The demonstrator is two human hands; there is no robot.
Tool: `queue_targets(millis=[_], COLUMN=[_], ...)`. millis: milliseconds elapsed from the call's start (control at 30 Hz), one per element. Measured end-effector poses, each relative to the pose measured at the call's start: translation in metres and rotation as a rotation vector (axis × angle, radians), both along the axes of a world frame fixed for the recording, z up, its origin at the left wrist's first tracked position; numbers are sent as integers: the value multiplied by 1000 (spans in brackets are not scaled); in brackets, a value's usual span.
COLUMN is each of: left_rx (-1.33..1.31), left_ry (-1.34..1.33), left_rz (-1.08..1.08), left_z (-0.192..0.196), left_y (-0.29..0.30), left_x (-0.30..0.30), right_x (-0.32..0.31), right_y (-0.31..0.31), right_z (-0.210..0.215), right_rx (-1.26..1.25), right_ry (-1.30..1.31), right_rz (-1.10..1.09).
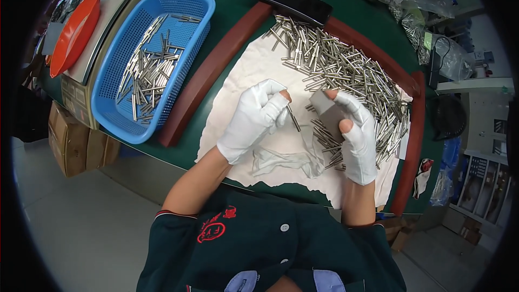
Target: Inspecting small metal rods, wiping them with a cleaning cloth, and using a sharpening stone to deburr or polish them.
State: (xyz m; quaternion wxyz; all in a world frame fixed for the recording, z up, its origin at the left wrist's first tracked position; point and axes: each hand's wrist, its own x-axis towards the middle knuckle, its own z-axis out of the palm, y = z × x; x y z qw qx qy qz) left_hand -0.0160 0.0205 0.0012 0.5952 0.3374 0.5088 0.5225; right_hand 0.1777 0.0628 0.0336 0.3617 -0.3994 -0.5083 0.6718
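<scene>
My left fingers (285,95) pinch a slim metal pin (294,118) above the pale cloth (259,57) — likely light, stiff and slippery, best held near one end — while my right fingers (345,126) clamp a grey block (327,110).

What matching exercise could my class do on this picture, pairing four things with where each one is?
1. Single metal pin
2. Grey block
3. Black smartphone
4. Blue perforated basket

A. On the far part of the red-brown frame
B. In the right hand
C. Left of the frame
D. In the left hand

Pairs: 1-D, 2-B, 3-A, 4-C
</scene>
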Motion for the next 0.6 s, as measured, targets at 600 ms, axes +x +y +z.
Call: queue_targets(millis=[600], left_rx=[125], left_ry=[135], left_rz=[192], left_z=[-2], left_y=[2], left_x=[4], right_x=[8], right_y=[-2], right_z=[-10], right_rx=[-351], right_ry=[166], right_rz=[467])
